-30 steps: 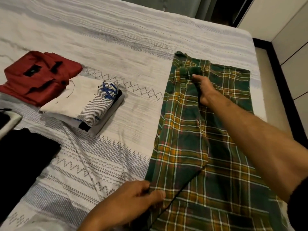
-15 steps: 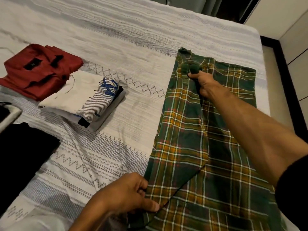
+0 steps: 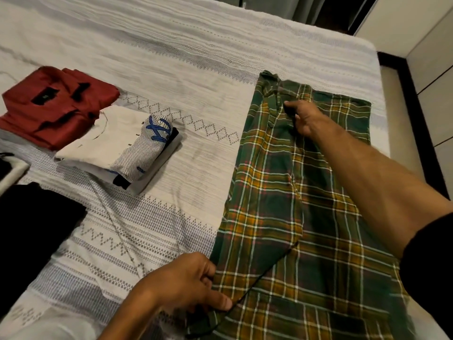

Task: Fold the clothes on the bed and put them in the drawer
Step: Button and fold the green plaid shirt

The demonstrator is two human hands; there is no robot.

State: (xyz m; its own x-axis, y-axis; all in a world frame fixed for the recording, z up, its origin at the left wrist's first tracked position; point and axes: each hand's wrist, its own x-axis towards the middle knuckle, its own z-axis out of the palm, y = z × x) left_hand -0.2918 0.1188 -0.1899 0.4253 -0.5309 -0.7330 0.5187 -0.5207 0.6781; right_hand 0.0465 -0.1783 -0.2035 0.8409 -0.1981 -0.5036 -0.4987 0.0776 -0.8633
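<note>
The plaid shirt (image 3: 306,217) is laid flat on the right side of the bed (image 3: 171,57), its collar end far from the camera and its hem near. One long side panel has been turned inward, so that a straight folded edge runs down the shirt's left side. The near end of that edge is pinched by the left hand (image 3: 186,283), cloth held between thumb and curled fingers. The collar area is pressed down by the right hand (image 3: 302,116); its fingers look bent around a small bunch of cloth, though a true pinch cannot be confirmed from this angle.

The step in hand is judged to be the lengthwise fold of this shirt, with the first side being straightened and tensioned between the two hands. Next, the opposite side would need to be brought over to match, then the length halved or thirded.

To the left, a red shirt (image 3: 56,106), a white and striped stack (image 3: 122,148) and a black garment (image 3: 29,229) lie apart from the plaid one. No drawer is visible, so the putting away is not yet begun
</note>
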